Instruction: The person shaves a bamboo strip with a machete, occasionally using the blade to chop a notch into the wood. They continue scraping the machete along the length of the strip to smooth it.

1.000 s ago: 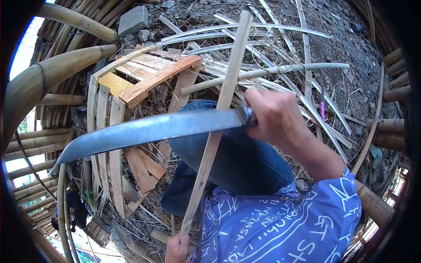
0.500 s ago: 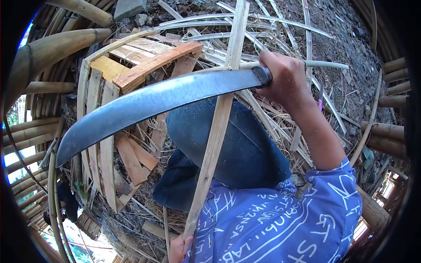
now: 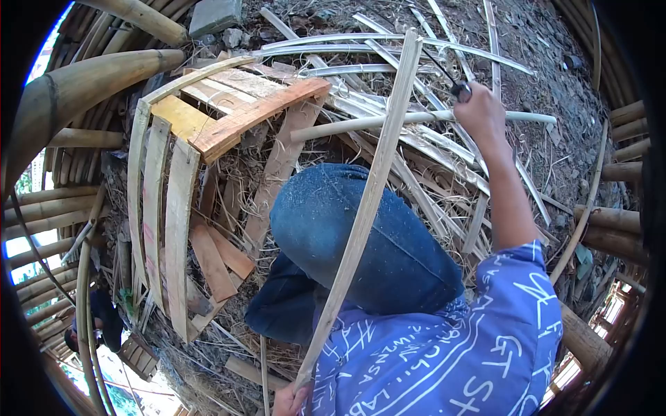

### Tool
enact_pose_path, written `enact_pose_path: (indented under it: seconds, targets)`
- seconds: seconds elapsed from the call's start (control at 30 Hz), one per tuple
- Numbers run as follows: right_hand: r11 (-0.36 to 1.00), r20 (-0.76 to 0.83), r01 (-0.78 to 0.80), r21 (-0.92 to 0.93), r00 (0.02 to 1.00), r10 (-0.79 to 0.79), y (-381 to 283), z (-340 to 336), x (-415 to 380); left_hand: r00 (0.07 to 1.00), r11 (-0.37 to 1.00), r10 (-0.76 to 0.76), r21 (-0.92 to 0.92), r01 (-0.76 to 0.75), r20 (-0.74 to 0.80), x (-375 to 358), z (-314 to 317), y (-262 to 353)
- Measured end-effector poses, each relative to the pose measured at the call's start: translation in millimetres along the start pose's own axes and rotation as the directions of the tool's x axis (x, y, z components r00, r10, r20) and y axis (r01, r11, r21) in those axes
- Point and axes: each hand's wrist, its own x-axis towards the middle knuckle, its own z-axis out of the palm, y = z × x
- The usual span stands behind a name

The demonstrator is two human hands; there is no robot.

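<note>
You had two hands in view: right hand (image 3: 480, 114) gripped one knife handle (image 3: 461, 90), left hand (image 3: 290, 400) held one long bamboo strip (image 3: 368, 208). One curved slat frame (image 3: 208, 132). One grey stone (image 3: 215, 15). Split bamboo strips on ground too many to count.

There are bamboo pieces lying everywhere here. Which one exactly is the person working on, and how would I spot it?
Start at the blue denim knee in the middle of the view. The bamboo strip crosses right over it, running from the left hand at the bottom edge up toward the top. Unlike the split strips scattered flat on the ground, it is lifted off the pile and held at one end.
</note>
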Motion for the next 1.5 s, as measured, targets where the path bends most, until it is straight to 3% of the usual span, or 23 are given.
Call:
enact_pose_path:
  seconds: [0.1,0.17,0.2,0.23,0.3,0.37,0.47,0.6,0.67,0.7,0.77,0.9,0.97,1.07,1.17,1.23,1.33,1.5]
  targets:
    - [0.988,-0.032,-0.076,0.132,0.996,0.081,6.6,3.6,-28.8,0.985,0.984,-0.164,0.072,0.16,0.054,2.5,-6.6,5.5]
    - [0.898,0.04,-0.128,0.42,0.992,0.123,-2.6,-5.9,-46.6,0.976,0.975,-0.205,0.104,0.198,0.068,4.5,-10.0,7.8]
    - [0.825,-0.024,-0.084,0.559,0.993,0.117,-4.2,-7.2,-55.4,0.974,0.971,-0.216,0.116,0.207,0.073,5.9,-11.0,8.5]
    - [0.826,-0.028,-0.087,0.557,0.992,0.124,-6.0,-13.3,-62.3,0.97,0.967,-0.229,0.129,0.218,0.078,6.9,-11.8,8.6]
    - [0.701,-0.005,-0.063,0.71,0.996,0.094,-12.0,-33.6,-72.1,0.968,0.963,-0.238,0.151,0.224,0.082,9.5,-12.7,10.2]
    - [0.692,-0.03,-0.015,0.722,0.998,0.053,-21.9,-57.8,-75.9,0.964,0.956,-0.252,0.175,0.234,0.086,10.2,-14.1,9.2]
    - [0.789,-0.198,0.272,0.551,0.961,-0.193,-35.8,-77.6,-74.7,0.95,0.94,-0.291,0.218,0.262,0.111,8.6,-16.2,3.9]
    - [0.897,-0.17,0.296,0.329,0.953,-0.252,-33.6,-53.5,-54.3,0.914,0.9,-0.376,0.292,0.323,0.15,-0.4,-18.8,-12.5]
    - [0.896,-0.212,0.345,0.279,0.932,-0.293,-34.6,-47.9,-43.2,0.991,0.939,-0.129,0.326,0.107,0.047,-8.1,-12.0,-21.9]
    - [0.893,-0.258,0.388,0.227,0.909,-0.329,-35.6,-45.3,-36.8,0.995,0.95,-0.1,0.3,0.087,0.028,-9.3,-9.8,-18.9]
    - [0.897,-0.226,0.389,0.21,0.912,-0.342,-35.8,-39.2,-29.2,0.987,0.957,-0.156,0.251,0.142,0.035,-9.6,-9.0,-14.5]
    - [0.963,-0.122,0.207,0.172,0.975,-0.188,-18.3,-28.0,6.6,0.976,0.958,-0.21,0.21,0.194,0.055,-11.3,-6.3,-13.1]
    - [1.0,0.002,-0.009,0.029,1.0,0.009,-1.1,-26.7,33.4,0.978,0.962,-0.201,0.201,0.187,0.051,-11.5,-7.0,-15.4]
    - [0.998,-0.092,-0.051,0.044,0.994,0.055,23.9,-10.7,28.7,0.979,0.967,-0.198,0.171,0.189,0.04,-13.4,-4.3,-15.9]
    - [0.968,-0.059,-0.026,0.25,0.997,0.042,27.0,-5.3,-6.0,0.976,0.968,-0.213,0.147,0.205,0.042,-6.7,-4.3,-9.6]
    - [0.953,-0.011,-0.087,0.29,0.996,0.094,15.3,-12.6,-30.6,0.974,0.966,-0.221,0.149,0.212,0.047,-2.0,-6.6,-4.3]
    - [0.827,-0.093,0.039,0.561,0.996,0.015,-5.9,-32.1,-60.8,0.97,0.96,-0.238,0.165,0.226,0.053,3.8,-13.8,4.6]
    - [0.781,-0.048,0.062,0.621,0.998,-0.04,-39.6,-86.7,-82.3,0.984,0.967,-0.176,0.187,0.174,-0.006,7.7,-11.8,20.9]
